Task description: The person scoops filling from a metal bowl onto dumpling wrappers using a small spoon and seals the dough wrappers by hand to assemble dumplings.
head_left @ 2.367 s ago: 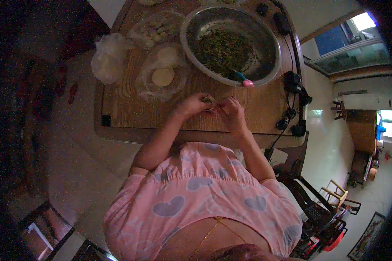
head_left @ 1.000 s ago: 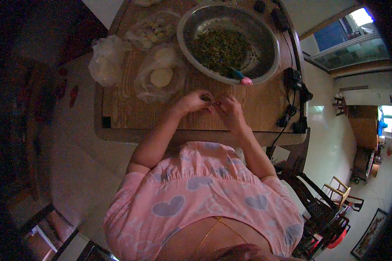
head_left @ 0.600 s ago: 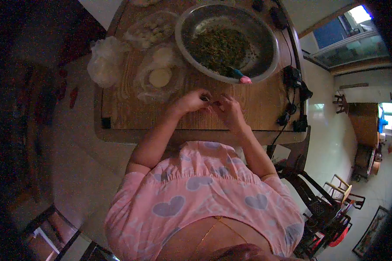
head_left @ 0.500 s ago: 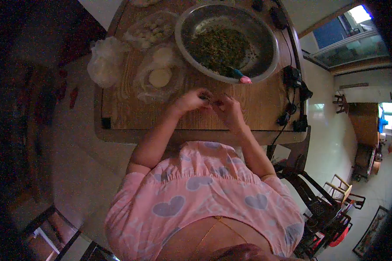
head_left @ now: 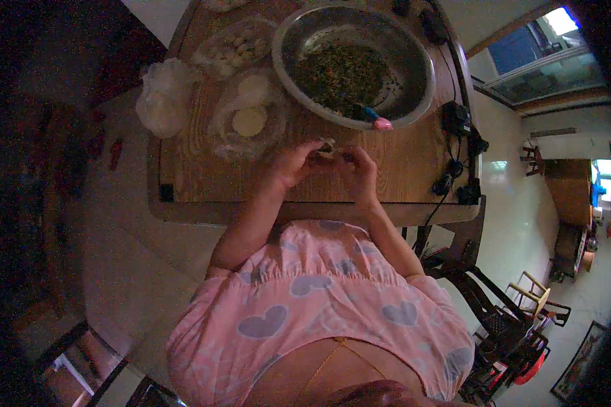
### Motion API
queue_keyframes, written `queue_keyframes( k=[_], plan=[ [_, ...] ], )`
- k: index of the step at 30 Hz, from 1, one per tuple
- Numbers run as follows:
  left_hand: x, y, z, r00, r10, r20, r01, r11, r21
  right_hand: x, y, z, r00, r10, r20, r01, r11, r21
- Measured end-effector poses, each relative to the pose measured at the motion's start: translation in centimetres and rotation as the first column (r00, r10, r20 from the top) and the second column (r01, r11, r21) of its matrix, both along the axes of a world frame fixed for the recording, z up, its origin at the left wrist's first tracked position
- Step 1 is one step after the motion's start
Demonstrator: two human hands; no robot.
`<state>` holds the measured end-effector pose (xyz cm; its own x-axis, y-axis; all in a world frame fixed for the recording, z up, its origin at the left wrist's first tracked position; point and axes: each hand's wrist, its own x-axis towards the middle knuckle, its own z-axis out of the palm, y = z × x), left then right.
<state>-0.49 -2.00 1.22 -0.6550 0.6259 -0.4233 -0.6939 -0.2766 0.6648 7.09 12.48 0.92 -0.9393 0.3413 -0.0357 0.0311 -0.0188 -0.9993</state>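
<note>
Pale, mostly hidden dough-like stuff [head_left: 328, 146] is gripped in the left hand [head_left: 296, 163]; whether the right hand [head_left: 360, 171] grips is unclear.

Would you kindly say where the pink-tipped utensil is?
In the head view, right of centre, the utensil crosses the bowl at its near rim, beyond the right hand.

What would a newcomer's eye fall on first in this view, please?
Most likely the large metal bowl on the wooden table, with a green chopped mixture inside and a pink-and-blue handle at its near rim. Nearer the person, the left hand holds a small pale piece, the right hand close beside it. Left of the bowl, a pale disc stands out.
</note>
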Motion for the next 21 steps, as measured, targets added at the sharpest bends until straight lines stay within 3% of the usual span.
queue_keyframes(
  k=[2, 5, 8, 11, 13, 14, 15, 17, 19, 20, 21],
  plan=[
    [0.3, 0.1, -0.3, 0.999, 0.006, -0.036, -0.006, 1.0, -0.017, 0.0, -0.2, 0.8, 0.998, -0.002, -0.056, 0.014, 0.973, 0.229],
    [0.6, 0.3, 0.1, 0.987, 0.067, -0.148, -0.071, 0.997, -0.027, 0.1, -0.5, 1.4, 0.996, -0.002, -0.085, 0.024, 0.967, 0.254],
    [0.8, 0.2, 0.6, 0.979, 0.082, -0.188, -0.107, 0.986, -0.127, 0.1, -0.2, 0.3, 0.999, -0.005, -0.043, 0.014, 0.981, 0.194],
    [0.9, 0.3, -0.8, 0.932, 0.133, -0.336, -0.191, 0.971, -0.144, -0.1, -0.3, -0.7, 0.998, -0.009, -0.068, 0.019, 0.99, 0.14],
    [0.9, 0.3, 0.1, 0.937, 0.064, -0.344, -0.169, 0.944, -0.283, -0.5, -0.1, -1.2, 0.997, 0.008, -0.082, -0.026, 0.975, -0.22],
    [0.9, 0.2, 0.5, 0.938, 0.03, -0.344, -0.158, 0.923, -0.35, -0.5, -0.1, -1.4, 0.998, 0.014, -0.066, -0.031, 0.963, -0.268],
    [0.7, 0.2, -0.4, 0.871, -0.028, -0.491, -0.187, 0.905, -0.383, -0.5, 0.0, -1.4, 0.999, 0.019, -0.051, -0.034, 0.948, -0.316],
    [0.2, 0.2, -3.0, 0.665, -0.161, -0.73, -0.261, 0.865, -0.428, -0.5, 0.1, -1.5, 0.999, 0.039, -0.025, -0.04, 0.997, -0.06],
    [0.0, 0.1, -2.0, 0.743, -0.22, -0.632, -0.154, 0.863, -0.482, -0.5, 0.7, -2.0, 0.991, 0.098, -0.088, -0.057, 0.922, 0.382],
    [-0.1, 0.1, -1.6, 0.776, -0.25, -0.579, -0.098, 0.859, -0.503, -0.4, 0.9, -2.1, 0.98, 0.158, -0.125, -0.048, 0.785, 0.618],
    [-0.2, 0.1, -1.6, 0.759, -0.239, -0.606, -0.083, 0.887, -0.454, -0.5, 0.9, -1.4, 0.977, 0.174, -0.125, -0.058, 0.777, 0.627]
  ],
)
